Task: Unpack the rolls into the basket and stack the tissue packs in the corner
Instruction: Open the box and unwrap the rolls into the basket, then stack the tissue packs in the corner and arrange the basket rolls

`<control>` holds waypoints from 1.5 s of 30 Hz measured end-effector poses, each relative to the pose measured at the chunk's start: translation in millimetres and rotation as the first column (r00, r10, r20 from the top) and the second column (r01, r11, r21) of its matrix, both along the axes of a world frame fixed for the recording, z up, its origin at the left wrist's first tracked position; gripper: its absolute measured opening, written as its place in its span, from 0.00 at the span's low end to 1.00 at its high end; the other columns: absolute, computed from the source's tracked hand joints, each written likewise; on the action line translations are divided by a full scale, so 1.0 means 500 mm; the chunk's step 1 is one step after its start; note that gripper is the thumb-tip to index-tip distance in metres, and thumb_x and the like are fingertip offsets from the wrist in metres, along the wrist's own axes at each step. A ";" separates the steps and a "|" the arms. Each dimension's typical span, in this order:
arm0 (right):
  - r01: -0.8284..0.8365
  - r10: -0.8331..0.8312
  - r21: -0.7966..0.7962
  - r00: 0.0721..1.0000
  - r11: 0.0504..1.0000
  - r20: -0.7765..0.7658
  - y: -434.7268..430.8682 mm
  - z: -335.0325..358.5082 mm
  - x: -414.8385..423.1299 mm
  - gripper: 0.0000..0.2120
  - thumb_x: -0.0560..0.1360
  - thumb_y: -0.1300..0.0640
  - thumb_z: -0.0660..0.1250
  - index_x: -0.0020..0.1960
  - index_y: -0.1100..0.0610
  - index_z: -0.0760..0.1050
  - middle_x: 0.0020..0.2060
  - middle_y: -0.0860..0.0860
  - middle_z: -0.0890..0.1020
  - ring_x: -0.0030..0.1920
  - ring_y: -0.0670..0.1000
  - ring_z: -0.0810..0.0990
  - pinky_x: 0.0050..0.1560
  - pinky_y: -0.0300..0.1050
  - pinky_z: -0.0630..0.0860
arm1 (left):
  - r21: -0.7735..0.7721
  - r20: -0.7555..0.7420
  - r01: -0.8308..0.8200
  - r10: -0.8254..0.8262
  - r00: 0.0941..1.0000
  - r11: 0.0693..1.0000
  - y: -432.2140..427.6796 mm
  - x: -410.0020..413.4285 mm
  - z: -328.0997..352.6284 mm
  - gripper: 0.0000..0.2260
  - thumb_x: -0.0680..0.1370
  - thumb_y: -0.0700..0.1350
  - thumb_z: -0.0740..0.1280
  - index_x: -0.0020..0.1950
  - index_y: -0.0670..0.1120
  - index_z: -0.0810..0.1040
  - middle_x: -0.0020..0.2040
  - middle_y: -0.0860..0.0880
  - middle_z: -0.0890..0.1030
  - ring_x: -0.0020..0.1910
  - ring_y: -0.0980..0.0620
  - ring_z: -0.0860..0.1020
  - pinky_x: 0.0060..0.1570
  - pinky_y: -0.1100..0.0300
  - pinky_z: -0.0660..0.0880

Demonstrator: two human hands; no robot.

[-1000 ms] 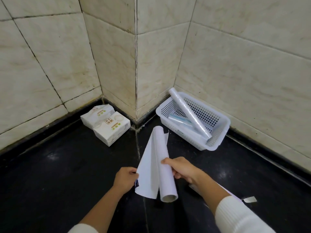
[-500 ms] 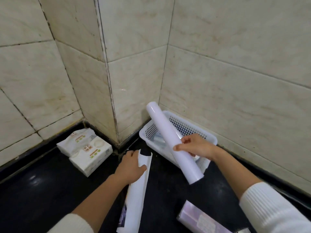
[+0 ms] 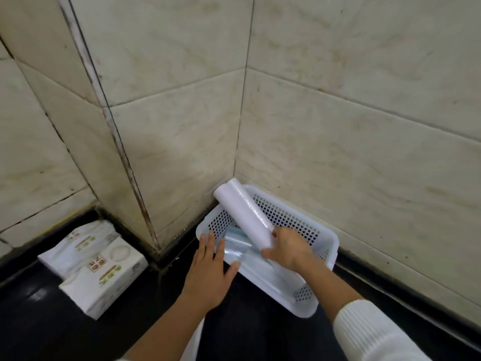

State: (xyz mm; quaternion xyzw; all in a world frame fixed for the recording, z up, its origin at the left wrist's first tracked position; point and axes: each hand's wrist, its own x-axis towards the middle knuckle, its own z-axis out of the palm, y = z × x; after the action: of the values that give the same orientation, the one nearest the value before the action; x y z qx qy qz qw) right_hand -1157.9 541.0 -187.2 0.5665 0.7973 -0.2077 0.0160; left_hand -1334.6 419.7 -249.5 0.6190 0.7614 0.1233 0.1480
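A white perforated basket (image 3: 322, 239) stands on the black floor against the wall corner. My right hand (image 3: 289, 250) grips the lower end of a white roll (image 3: 242, 214), which slants up over the basket's far left corner beside a clear film roll (image 3: 253, 208). More clear-wrapped rolls (image 3: 234, 246) lie inside the basket. My left hand (image 3: 209, 272) hovers flat with fingers spread at the basket's near left rim, holding nothing. Two white tissue packs (image 3: 101, 267) lie side by side on the floor at the left, by the wall.
Tiled walls meet in a protruding corner (image 3: 125, 157) between the tissue packs and the basket. A white paper wrapper edge (image 3: 194, 345) shows under my left forearm. Dark floor (image 3: 260, 329) stretches toward me.
My right hand carried the white roll down into the basket. My left hand let go of the paper wrapper and moved to the basket's rim. The view moved closer.
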 end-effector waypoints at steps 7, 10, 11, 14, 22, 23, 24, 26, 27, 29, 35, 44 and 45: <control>0.061 -0.065 0.076 0.997 0.995 0.040 0.012 -0.010 -0.004 0.20 0.70 0.46 0.71 0.56 0.56 0.73 0.48 0.51 0.78 0.42 0.52 0.77 0.40 0.45 0.75 | -0.018 -0.032 0.002 -0.002 0.999 1.000 0.000 0.001 0.005 0.35 0.79 0.65 0.46 0.79 0.46 0.43 0.79 0.43 0.41 0.77 0.46 0.36 0.77 0.53 0.41; 0.042 -0.047 0.068 0.996 0.997 0.071 0.003 -0.010 -0.009 0.22 0.71 0.45 0.71 0.58 0.56 0.72 0.51 0.52 0.77 0.46 0.53 0.78 0.44 0.48 0.78 | -0.046 -0.030 0.007 -0.008 1.000 0.999 0.001 0.002 0.009 0.34 0.79 0.64 0.46 0.79 0.46 0.43 0.79 0.43 0.41 0.77 0.45 0.36 0.77 0.52 0.42; 0.034 -0.039 0.068 0.996 0.997 0.081 0.000 -0.007 -0.012 0.23 0.71 0.45 0.71 0.59 0.56 0.72 0.52 0.53 0.77 0.47 0.53 0.78 0.45 0.48 0.78 | -0.062 -0.009 0.011 -0.012 1.000 0.998 0.003 0.002 0.013 0.34 0.79 0.64 0.47 0.79 0.46 0.43 0.79 0.43 0.40 0.77 0.45 0.35 0.77 0.51 0.42; 0.023 -0.031 0.092 0.996 0.995 0.083 -0.013 0.018 -0.024 0.23 0.73 0.46 0.70 0.61 0.57 0.71 0.54 0.54 0.76 0.49 0.54 0.78 0.45 0.49 0.77 | -0.140 0.116 0.056 -0.039 0.992 0.989 0.009 -0.010 0.029 0.34 0.80 0.63 0.50 0.78 0.47 0.41 0.79 0.43 0.37 0.76 0.46 0.33 0.76 0.51 0.39; -0.073 0.091 0.152 0.989 0.986 -0.112 -0.096 0.099 -0.130 0.23 0.74 0.48 0.69 0.63 0.58 0.73 0.58 0.55 0.78 0.56 0.56 0.78 0.51 0.46 0.74 | 0.104 0.226 -0.169 0.142 0.964 0.980 -0.069 -0.103 0.084 0.28 0.82 0.52 0.56 0.78 0.45 0.50 0.80 0.43 0.49 0.78 0.46 0.47 0.75 0.53 0.49; -0.082 0.103 0.148 0.985 0.986 -0.139 -0.112 0.102 -0.152 0.21 0.73 0.48 0.69 0.62 0.59 0.74 0.57 0.55 0.79 0.55 0.56 0.79 0.51 0.46 0.75 | 0.131 0.225 -0.207 0.174 0.959 0.970 -0.086 -0.118 0.093 0.28 0.82 0.52 0.56 0.78 0.44 0.52 0.79 0.43 0.51 0.78 0.46 0.49 0.75 0.52 0.51; -0.089 0.112 0.145 0.980 0.985 -0.163 -0.129 0.104 -0.176 0.21 0.73 0.48 0.68 0.61 0.59 0.75 0.56 0.55 0.80 0.55 0.56 0.79 0.52 0.47 0.75 | 0.154 0.227 -0.244 0.206 0.952 0.958 -0.105 -0.135 0.101 0.27 0.81 0.51 0.57 0.77 0.44 0.54 0.79 0.43 0.52 0.78 0.45 0.50 0.75 0.51 0.52; -0.121 0.150 0.146 0.967 0.982 -0.206 -0.168 0.100 -0.230 0.20 0.73 0.47 0.68 0.59 0.58 0.75 0.54 0.55 0.80 0.54 0.56 0.79 0.53 0.49 0.76 | 0.176 0.246 -0.320 0.273 0.930 0.931 -0.147 -0.169 0.112 0.25 0.81 0.49 0.58 0.76 0.44 0.57 0.79 0.42 0.54 0.77 0.44 0.52 0.75 0.50 0.55; -0.149 0.180 0.149 0.959 0.977 -0.220 -0.188 0.095 -0.259 0.18 0.72 0.47 0.69 0.56 0.58 0.76 0.52 0.55 0.80 0.53 0.57 0.79 0.51 0.50 0.77 | 0.174 0.259 -0.359 0.309 0.915 0.917 -0.172 -0.187 0.113 0.24 0.81 0.48 0.59 0.76 0.45 0.59 0.78 0.43 0.54 0.77 0.44 0.52 0.74 0.50 0.56; -0.210 0.234 0.124 0.943 0.970 -0.236 -0.230 0.075 -0.315 0.15 0.72 0.48 0.69 0.51 0.59 0.76 0.49 0.56 0.80 0.50 0.58 0.80 0.47 0.49 0.76 | 0.152 0.270 -0.420 0.371 0.889 0.895 -0.223 -0.223 0.106 0.23 0.81 0.48 0.59 0.75 0.45 0.62 0.78 0.42 0.56 0.76 0.43 0.54 0.74 0.50 0.57; -0.359 0.353 0.000 0.917 0.933 -0.187 -0.325 -0.017 -0.441 0.13 0.73 0.49 0.67 0.52 0.57 0.74 0.52 0.55 0.78 0.52 0.57 0.79 0.46 0.47 0.75 | 0.088 0.270 -0.576 0.537 0.799 0.813 -0.351 -0.318 0.043 0.22 0.81 0.47 0.59 0.74 0.46 0.62 0.76 0.44 0.59 0.76 0.47 0.54 0.69 0.52 0.65; -0.324 0.323 0.011 0.938 0.946 -0.127 -0.324 -0.073 -0.537 0.27 0.75 0.48 0.64 0.72 0.53 0.64 0.65 0.55 0.66 0.63 0.58 0.72 0.57 0.53 0.75 | 0.129 0.400 -0.625 0.537 0.743 0.769 -0.339 -0.425 -0.013 0.22 0.81 0.50 0.59 0.74 0.48 0.60 0.75 0.46 0.61 0.74 0.49 0.57 0.66 0.57 0.63; -0.316 0.315 0.011 0.939 0.949 -0.137 -0.322 -0.079 -0.541 0.27 0.75 0.47 0.64 0.72 0.52 0.64 0.65 0.55 0.65 0.62 0.59 0.73 0.57 0.53 0.75 | 0.151 0.424 -0.644 0.539 0.728 0.750 -0.326 -0.439 -0.014 0.22 0.81 0.49 0.59 0.74 0.47 0.60 0.75 0.46 0.61 0.73 0.49 0.58 0.65 0.58 0.63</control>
State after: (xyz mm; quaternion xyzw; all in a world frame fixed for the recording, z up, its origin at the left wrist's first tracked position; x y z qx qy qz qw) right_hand -1428.6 379.9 -226.7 0.4157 0.8758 -0.2454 -0.0025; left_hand -1554.3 256.8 -256.3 0.3223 0.8537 0.3830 0.1433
